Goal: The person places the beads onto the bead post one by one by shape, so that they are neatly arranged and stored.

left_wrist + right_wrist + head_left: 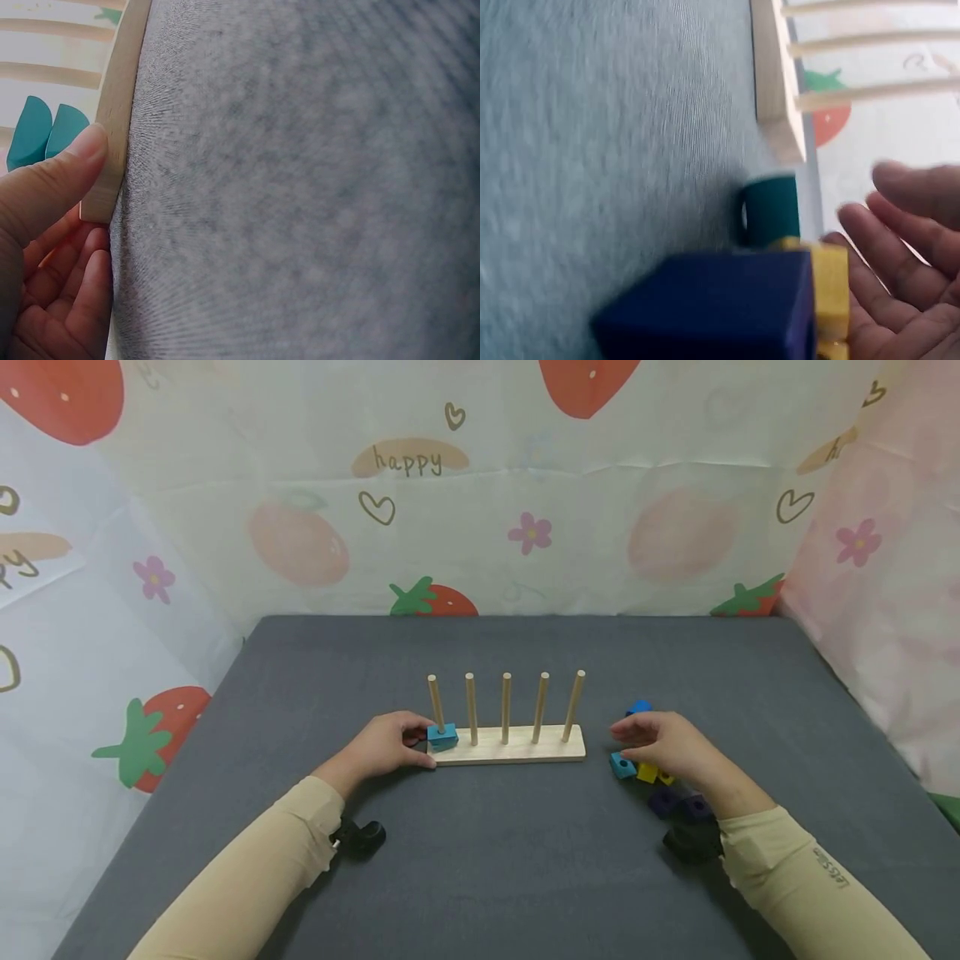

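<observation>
A pale wooden peg board [510,745] with several upright pegs lies across the middle of the table. On its leftmost peg sit two teal blocks [442,737], one upon the other, also visible as rounded teal pieces [66,129] in the left wrist view. My left hand [388,743] holds the board's left end, the thumb pressing its front edge. To the right of the board, my right hand [667,745] hovers over loose blocks with its fingers apart and holds nothing. Nearest to it are a teal block [622,766] and a yellow block [647,772].
A blue block [639,707] lies behind my right hand, partly hidden. Dark purple blocks [697,807] lie close to my right wrist, one of them large in the right wrist view. Grey cloth covers the table [510,860]; printed curtains [525,485] stand around it.
</observation>
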Action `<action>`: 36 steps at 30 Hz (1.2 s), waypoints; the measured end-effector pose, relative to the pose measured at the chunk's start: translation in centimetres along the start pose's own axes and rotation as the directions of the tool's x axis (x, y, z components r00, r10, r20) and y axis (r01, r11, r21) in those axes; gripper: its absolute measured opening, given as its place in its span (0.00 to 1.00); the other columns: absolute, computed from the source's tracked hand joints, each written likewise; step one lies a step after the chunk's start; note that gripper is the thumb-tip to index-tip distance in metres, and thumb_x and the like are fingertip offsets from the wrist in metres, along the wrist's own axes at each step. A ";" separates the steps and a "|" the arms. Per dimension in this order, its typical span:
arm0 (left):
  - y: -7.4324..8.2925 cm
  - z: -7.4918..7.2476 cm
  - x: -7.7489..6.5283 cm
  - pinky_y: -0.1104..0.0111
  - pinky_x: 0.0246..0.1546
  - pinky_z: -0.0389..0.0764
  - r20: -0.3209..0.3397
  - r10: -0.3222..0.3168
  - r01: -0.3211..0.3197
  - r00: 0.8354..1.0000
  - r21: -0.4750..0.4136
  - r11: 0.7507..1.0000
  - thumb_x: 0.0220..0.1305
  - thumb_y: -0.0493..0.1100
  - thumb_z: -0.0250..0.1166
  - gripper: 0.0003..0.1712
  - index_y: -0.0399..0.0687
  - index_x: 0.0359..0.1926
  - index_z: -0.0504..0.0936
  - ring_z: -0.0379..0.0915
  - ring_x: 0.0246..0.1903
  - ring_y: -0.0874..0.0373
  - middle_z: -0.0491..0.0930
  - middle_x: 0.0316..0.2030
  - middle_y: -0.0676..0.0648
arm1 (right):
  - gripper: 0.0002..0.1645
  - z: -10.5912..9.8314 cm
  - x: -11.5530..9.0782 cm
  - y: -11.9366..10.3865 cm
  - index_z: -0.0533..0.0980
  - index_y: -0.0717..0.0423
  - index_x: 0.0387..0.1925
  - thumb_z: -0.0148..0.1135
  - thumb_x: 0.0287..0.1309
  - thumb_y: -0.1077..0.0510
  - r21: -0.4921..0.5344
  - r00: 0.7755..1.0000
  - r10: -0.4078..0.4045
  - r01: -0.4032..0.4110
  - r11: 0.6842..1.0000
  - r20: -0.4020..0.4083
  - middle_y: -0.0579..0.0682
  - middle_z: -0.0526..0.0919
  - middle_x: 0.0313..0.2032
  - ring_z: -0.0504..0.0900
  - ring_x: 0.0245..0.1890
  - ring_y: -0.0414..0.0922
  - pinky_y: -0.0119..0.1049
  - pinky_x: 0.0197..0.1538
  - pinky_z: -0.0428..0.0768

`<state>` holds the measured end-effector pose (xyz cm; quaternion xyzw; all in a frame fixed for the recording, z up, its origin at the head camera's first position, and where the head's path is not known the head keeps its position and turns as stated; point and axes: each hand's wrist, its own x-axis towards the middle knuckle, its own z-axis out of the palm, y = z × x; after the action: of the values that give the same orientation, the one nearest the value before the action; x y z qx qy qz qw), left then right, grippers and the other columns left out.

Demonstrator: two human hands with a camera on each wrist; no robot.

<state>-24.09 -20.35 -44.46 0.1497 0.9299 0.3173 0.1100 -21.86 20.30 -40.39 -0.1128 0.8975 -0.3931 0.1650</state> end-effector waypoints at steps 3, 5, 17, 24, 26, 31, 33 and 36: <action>0.0 0.0 0.0 0.67 0.46 0.75 0.002 -0.001 0.001 1.000 -0.006 1.000 0.43 0.50 0.74 0.31 0.48 0.50 0.78 0.73 0.44 0.59 0.76 0.45 0.50 | 0.24 -0.2 0.0 0.3 0.72 0.61 0.53 0.63 0.54 0.61 -0.003 0.999 0.008 -0.008 1.000 0.052 0.58 0.77 0.51 0.74 0.51 0.54 0.44 0.48 0.76; 0.0 0.0 0.0 0.67 0.46 0.75 0.003 -0.002 0.002 1.000 -0.009 1.000 0.43 0.50 0.74 0.31 0.48 0.50 0.78 0.72 0.44 0.59 0.76 0.45 0.50 | 0.25 -0.4 0.0 0.4 0.72 0.62 0.53 0.64 0.53 0.62 -0.005 0.997 0.009 -0.009 1.000 0.083 0.59 0.77 0.51 0.74 0.51 0.55 0.43 0.47 0.77; 0.0 0.0 0.0 0.67 0.46 0.75 0.008 -0.010 0.010 1.000 -0.012 1.000 0.43 0.51 0.74 0.31 0.48 0.50 0.78 0.72 0.43 0.59 0.76 0.45 0.50 | 0.23 0.0 -0.1 0.0 0.76 0.59 0.50 0.66 0.48 0.66 -0.178 0.985 -0.003 0.034 0.984 0.173 0.52 0.80 0.41 0.77 0.40 0.47 0.37 0.37 0.78; 0.2 -0.1 -0.1 0.67 0.46 0.75 0.011 -0.014 0.014 1.000 -0.010 1.000 0.43 0.50 0.74 0.32 0.47 0.51 0.78 0.72 0.44 0.59 0.76 0.45 0.49 | 0.23 0.5 -0.1 -0.2 0.76 0.60 0.49 0.65 0.48 0.67 -0.197 0.982 -0.026 0.063 0.978 0.187 0.50 0.80 0.39 0.77 0.37 0.44 0.36 0.36 0.78; 0.2 -0.1 -0.2 0.67 0.46 0.75 0.013 -0.012 0.012 1.000 -0.012 1.000 0.43 0.50 0.74 0.32 0.47 0.51 0.78 0.72 0.44 0.59 0.76 0.45 0.49 | 0.21 0.6 0.0 -0.3 0.77 0.60 0.48 0.66 0.48 0.67 -0.211 0.981 -0.028 0.069 0.975 0.190 0.50 0.80 0.39 0.77 0.36 0.43 0.36 0.35 0.77; 0.3 -0.2 -0.2 0.67 0.46 0.75 0.017 -0.013 0.013 1.000 -0.008 1.000 0.43 0.51 0.74 0.32 0.47 0.51 0.77 0.72 0.44 0.59 0.76 0.45 0.49 | 0.16 0.8 0.2 -0.3 0.79 0.56 0.44 0.65 0.50 0.63 -0.247 0.984 0.003 0.041 0.968 0.178 0.48 0.80 0.36 0.77 0.35 0.43 0.37 0.36 0.77; 0.3 -0.2 -0.1 0.67 0.46 0.75 0.017 -0.016 0.016 1.000 -0.007 1.000 0.43 0.51 0.74 0.32 0.47 0.51 0.77 0.72 0.44 0.59 0.76 0.44 0.50 | 0.15 0.8 0.3 -0.2 0.79 0.54 0.44 0.65 0.51 0.61 -0.253 0.985 0.004 0.040 0.967 0.172 0.48 0.81 0.37 0.77 0.38 0.45 0.39 0.38 0.77; 0.3 -0.1 -0.1 0.67 0.46 0.75 0.014 -0.022 0.022 1.000 -0.007 1.000 0.43 0.50 0.74 0.31 0.47 0.51 0.78 0.72 0.43 0.59 0.76 0.44 0.50 | 0.15 0.8 0.4 -0.1 0.78 0.52 0.46 0.62 0.54 0.59 -0.240 0.986 0.000 0.041 0.970 0.168 0.48 0.81 0.40 0.77 0.39 0.44 0.40 0.40 0.76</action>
<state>-24.01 -20.23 -44.15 0.1412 0.9296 0.3184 0.1207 -21.92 19.57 -40.93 -0.1739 0.9206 -0.2716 0.2201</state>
